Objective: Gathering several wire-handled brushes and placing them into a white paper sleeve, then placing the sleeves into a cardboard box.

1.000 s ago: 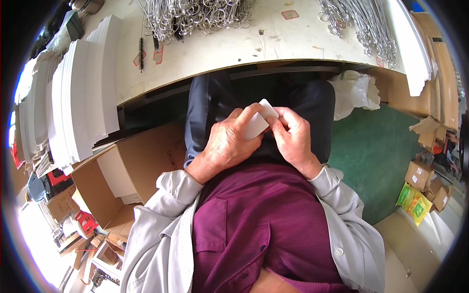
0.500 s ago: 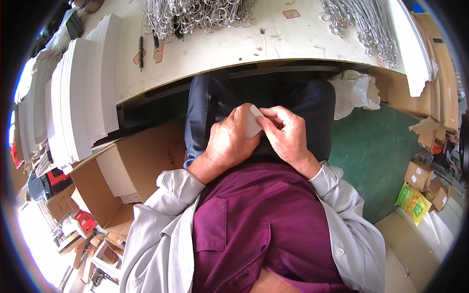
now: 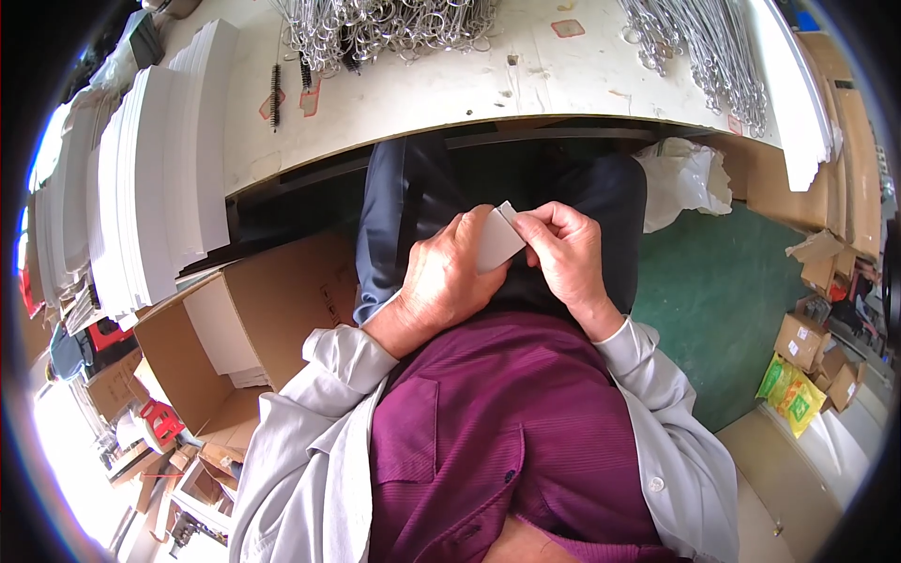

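Note:
My left hand (image 3: 453,266) is wrapped round a small white box (image 3: 499,242), held over my lap, below the table edge. The thumb and index finger of my right hand (image 3: 566,251) pinch the far end of the box, where a narrow edge or flap shows. Its underside and part of its side are hidden by my left fingers. On the table ahead lies a heap of thin wire brushes with ring ends (image 3: 389,28), and a second bundle of them (image 3: 699,66) lies to the right. A black-bristled brush (image 3: 275,97) rests apart at the left.
Stacks of flat white card (image 3: 155,178) stand along the left of the worktable (image 3: 422,108). An open cardboard box (image 3: 272,300) with white pieces inside sits at my left. A crumpled white bag (image 3: 685,183) hangs below the table's right side, and a yellow-green packet (image 3: 793,392) lies further right.
The white box has turned a little in my left hand and shows more of its broad face. My right hand has shifted slightly right, still pinching its end.

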Demonstrator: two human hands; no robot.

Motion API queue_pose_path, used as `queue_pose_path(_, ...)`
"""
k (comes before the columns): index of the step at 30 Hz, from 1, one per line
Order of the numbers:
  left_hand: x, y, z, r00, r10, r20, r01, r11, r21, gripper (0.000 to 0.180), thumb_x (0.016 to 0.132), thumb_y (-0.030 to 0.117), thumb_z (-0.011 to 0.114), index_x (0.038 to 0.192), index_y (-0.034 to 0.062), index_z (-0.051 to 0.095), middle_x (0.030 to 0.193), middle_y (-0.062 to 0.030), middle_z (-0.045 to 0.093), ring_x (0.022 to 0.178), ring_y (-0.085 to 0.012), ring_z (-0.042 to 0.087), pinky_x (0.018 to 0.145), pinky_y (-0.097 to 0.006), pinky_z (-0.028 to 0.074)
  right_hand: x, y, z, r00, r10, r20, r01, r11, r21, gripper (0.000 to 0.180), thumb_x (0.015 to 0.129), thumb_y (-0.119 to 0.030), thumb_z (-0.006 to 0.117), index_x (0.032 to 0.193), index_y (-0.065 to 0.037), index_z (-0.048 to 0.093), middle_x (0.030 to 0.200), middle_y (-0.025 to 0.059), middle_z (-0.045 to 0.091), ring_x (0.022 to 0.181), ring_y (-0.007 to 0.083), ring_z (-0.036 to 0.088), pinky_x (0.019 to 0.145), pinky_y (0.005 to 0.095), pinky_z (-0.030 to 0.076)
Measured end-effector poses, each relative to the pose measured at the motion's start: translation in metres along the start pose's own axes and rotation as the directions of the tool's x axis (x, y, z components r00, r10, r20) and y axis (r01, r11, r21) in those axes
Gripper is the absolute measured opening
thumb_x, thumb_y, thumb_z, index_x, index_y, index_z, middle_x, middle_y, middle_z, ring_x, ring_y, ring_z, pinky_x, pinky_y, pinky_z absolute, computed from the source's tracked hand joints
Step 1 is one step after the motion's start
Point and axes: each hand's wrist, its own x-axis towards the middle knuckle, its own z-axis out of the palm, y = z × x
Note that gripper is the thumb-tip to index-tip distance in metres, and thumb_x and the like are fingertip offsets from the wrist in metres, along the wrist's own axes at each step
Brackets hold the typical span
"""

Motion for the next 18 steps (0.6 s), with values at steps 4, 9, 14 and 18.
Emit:
queue_pose_path(4, -0.001, -0.002, 0.001, 0.991, 0.097, -0.094, -0.097, 0.995, 0.006, 0.053, 0.077, 0.013, 0.076, 0.124, 0.0023, 0.054, 0.098, -0.0183, 0.070, 0.081, -0.0393, 0.072, 0.063, -0.047, 0.060, -0.004, 0.001, 0.006, 0.952, -0.306, -0.015, 0.288, 0.911, -0.295, 0.019, 0.096, -0.012, 0.072, 0.085, 0.003, 0.070, 0.064, 0.0044, 0.066, 0.057, 0.0055, 0.058, 0.051, 0.0242, 0.045)
queue_pose_path(9, 0.002, -0.001, -0.004, 0.997, 0.006, -0.073, -0.009, 0.999, -0.036, 0.061, 0.078, 0.018, 0.083, 0.129, 0.0005, 0.056, 0.110, -0.0206, 0.070, 0.096, -0.0386, 0.072, 0.080, -0.044, 0.060, -0.005, 0.007, 0.004, 0.923, -0.383, 0.032, 0.375, 0.880, -0.291, 0.019, 0.097, -0.015, 0.073, 0.105, 0.002, 0.075, 0.078, 0.0118, 0.072, 0.067, 0.0119, 0.067, 0.061, 0.0276, 0.051)
queue_pose_path(14, 0.002, -0.002, -0.003, 0.995, 0.037, -0.097, -0.040, 0.999, -0.023, 0.058, 0.078, 0.017, 0.080, 0.128, 0.0002, 0.056, 0.106, -0.0210, 0.070, 0.092, -0.0392, 0.072, 0.077, -0.045, 0.061, -0.005, 0.011, 0.009, 0.888, -0.437, 0.140, 0.459, 0.850, -0.257, 0.036, 0.097, -0.015, 0.071, 0.128, 0.004, 0.067, 0.098, 0.0203, 0.075, 0.083, 0.0255, 0.074, 0.075, 0.0344, 0.057)
queue_pose_path(18, 0.007, -0.003, -0.003, 0.990, 0.066, -0.126, -0.069, 0.997, -0.017, 0.056, 0.078, 0.016, 0.078, 0.126, -0.0001, 0.056, 0.103, -0.0204, 0.071, 0.089, -0.0392, 0.073, 0.074, -0.046, 0.062, -0.004, 0.012, 0.010, 0.863, -0.475, 0.175, 0.506, 0.802, -0.317, 0.040, 0.096, -0.013, 0.071, 0.131, 0.005, 0.064, 0.100, 0.0229, 0.074, 0.086, 0.0321, 0.074, 0.076, 0.0368, 0.058)
